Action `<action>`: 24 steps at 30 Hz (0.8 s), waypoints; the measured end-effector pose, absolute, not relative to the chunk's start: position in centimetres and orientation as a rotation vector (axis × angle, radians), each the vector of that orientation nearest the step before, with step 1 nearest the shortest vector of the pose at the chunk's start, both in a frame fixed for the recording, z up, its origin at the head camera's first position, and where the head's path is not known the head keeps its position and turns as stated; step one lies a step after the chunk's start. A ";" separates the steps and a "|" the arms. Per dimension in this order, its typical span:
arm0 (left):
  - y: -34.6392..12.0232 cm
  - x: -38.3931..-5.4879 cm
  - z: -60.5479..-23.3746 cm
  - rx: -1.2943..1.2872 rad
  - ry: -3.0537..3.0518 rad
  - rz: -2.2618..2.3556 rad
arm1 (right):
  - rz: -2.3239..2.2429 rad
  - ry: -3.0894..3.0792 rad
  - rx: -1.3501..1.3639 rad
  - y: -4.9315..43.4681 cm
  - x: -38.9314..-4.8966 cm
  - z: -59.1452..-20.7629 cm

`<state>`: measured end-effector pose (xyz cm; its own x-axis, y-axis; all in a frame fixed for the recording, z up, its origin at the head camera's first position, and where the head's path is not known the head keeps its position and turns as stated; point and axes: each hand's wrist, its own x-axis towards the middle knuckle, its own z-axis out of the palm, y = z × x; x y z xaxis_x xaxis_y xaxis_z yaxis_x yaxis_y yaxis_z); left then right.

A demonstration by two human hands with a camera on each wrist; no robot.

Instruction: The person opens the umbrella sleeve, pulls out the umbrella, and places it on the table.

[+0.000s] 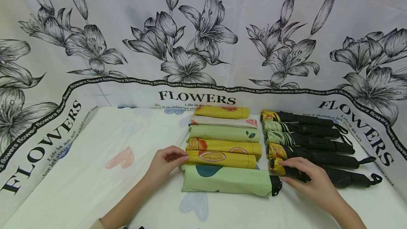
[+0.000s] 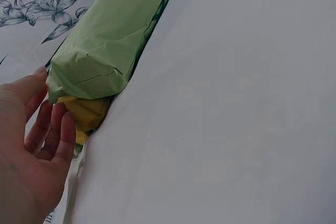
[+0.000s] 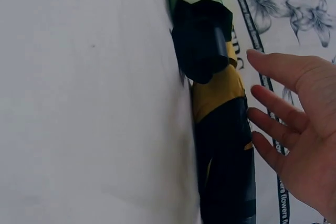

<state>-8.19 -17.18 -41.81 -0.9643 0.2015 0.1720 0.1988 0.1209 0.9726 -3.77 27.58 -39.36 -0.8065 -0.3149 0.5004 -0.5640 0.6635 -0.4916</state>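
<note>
My left hand (image 1: pixel 167 161) is at the left end of a yellow umbrella sleeve (image 1: pixel 229 159) with orange slices, its fingertips right at the edge. In the left wrist view its fingers (image 2: pixel 51 132) are loosely bent beside the end of a light green sleeve (image 2: pixel 100 61). That green sleeve lies nearest me, with a black umbrella end (image 1: pixel 275 185) showing at its right. My right hand (image 1: pixel 313 181) has thumb and fingers spread over the nearest folded umbrella (image 1: pixel 346 177), black with a yellow end. In the right wrist view its fingers (image 3: pixel 275 119) are relaxed beside that umbrella.
More sleeves lie stacked in a column behind, including a green one (image 1: pixel 222 133) and a pink-and-white one (image 1: pixel 219 121). To their right, several folded black umbrellas (image 1: pixel 324 142) lie side by side with wrist straps. A flower-print cloth (image 1: pixel 203 63) hangs behind the white table (image 1: pixel 152 207).
</note>
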 end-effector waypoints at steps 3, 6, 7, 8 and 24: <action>-17.1 -8.0 -41.7 0.442 2.364 2.026 | 0.928 -2.494 0.707 27.1 -3.6 -39.5; -17.0 -7.8 -41.6 0.457 2.372 2.011 | 0.929 -2.505 0.709 26.8 -3.3 -39.6; -17.0 -7.7 -41.6 0.462 2.372 2.007 | 0.932 -2.513 0.702 26.7 -3.2 -39.6; -17.0 -7.6 -41.5 0.472 2.366 2.006 | 0.939 -2.519 0.697 26.6 -3.2 -39.7; -17.4 -6.5 -42.2 0.608 2.190 2.048 | 1.080 -2.553 0.741 26.3 -2.2 -41.3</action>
